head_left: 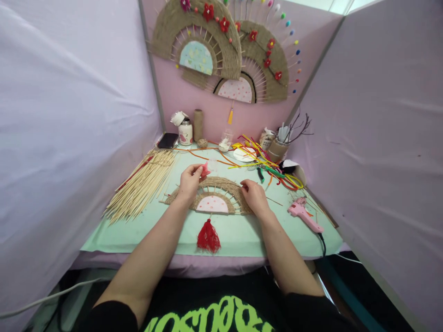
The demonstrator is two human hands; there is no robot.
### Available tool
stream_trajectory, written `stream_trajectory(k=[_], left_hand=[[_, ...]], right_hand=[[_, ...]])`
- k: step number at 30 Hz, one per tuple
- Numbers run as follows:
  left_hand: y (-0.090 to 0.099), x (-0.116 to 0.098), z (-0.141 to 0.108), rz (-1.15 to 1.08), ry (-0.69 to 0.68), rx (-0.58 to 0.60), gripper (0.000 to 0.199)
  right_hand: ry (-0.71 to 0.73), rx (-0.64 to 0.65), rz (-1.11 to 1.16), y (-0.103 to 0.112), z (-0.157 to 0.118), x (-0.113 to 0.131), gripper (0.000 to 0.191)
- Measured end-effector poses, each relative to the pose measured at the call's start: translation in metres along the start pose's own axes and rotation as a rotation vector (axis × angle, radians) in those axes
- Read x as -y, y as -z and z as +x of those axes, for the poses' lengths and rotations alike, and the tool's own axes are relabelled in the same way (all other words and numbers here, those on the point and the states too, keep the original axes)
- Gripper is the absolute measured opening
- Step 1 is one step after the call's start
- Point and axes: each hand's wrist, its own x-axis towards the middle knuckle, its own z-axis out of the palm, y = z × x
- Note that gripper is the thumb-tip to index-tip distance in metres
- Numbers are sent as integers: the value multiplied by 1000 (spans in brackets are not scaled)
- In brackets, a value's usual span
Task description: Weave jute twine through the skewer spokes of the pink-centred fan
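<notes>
My left hand (189, 182) is closed, thumb and fingers pinching a small clear plastic bag (211, 166) with something pinkish-red in it, above the fan's upper left side. Below lies a twine-wrapped half-round fan (221, 183) with thin stick ribs and a white, red-dotted centre (212, 204). A red tassel (208, 236) hangs from its lower edge onto the table. At the fan's right end rests my right hand (255, 195), fingers pinched together at the twine; what they hold, if anything, is too small to make out. A thin dark stick (275, 201) pokes out beside it.
Thin bamboo sticks (140, 186) lie in a pile on the left. On the right are a pink glue gun (304, 215), green-handled pliers (275, 172) and coloured pipe cleaners (256, 152). Jars and a phone (168, 140) line the back, beneath finished fans (199, 41) on the wall.
</notes>
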Motion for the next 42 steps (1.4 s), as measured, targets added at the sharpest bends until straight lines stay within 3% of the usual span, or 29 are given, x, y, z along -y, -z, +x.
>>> stream_trajectory(k=[10, 16, 24, 28, 34, 38, 42], left_hand=[[0, 0, 0, 29, 12, -6, 21], [0, 0, -1, 29, 20, -1, 22], [-2, -1, -2, 37, 24, 25, 21], [-2, -1, -3, 41, 30, 22, 20], [-3, -3, -4, 42, 45, 34, 20], [-3, 0, -5, 45, 50, 80, 25], [-5, 3, -7, 56, 65, 147, 26]], right_hand=[[-132, 20, -123, -5, 0, 14, 17], [-136, 63, -104, -6, -3, 16, 19], [-188, -163, 58, 4, -2, -7, 24], [-129, -235, 232, 13, 5, -3, 23], [93, -221, 553, 39, 25, 40, 22], [209, -245, 691, 31, 29, 62, 22], [254, -297, 711, 15, 21, 62, 17]])
